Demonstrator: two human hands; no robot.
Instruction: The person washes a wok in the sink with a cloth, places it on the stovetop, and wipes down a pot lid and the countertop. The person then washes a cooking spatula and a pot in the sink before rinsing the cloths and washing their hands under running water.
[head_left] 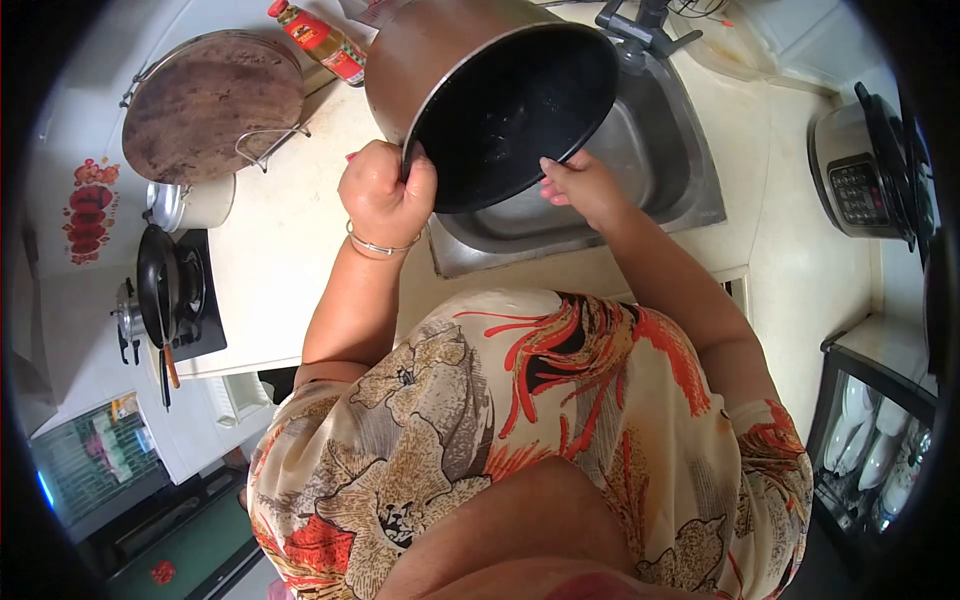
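Note:
A large cooker inner pot (510, 120), brown outside and black inside, is tilted on its side above the metal sink (690, 170), its mouth toward me. My left hand (388, 188) is closed round the rim at the left, thumb on the inner side. At the lower right of the rim, my right hand (582, 188) pinches the edge between thumb and fingers. A few wet glints show on the black inner wall. Part of the sink is hidden behind the pot.
Left on the counter are a sauce bottle (325, 45), a round wooden board (215, 105) in a rack, and a pale pot (205, 200). A black frying pan (160, 285) is on the stove. An electric cooker (860, 165) stands right, above a dish cabinet (870, 430).

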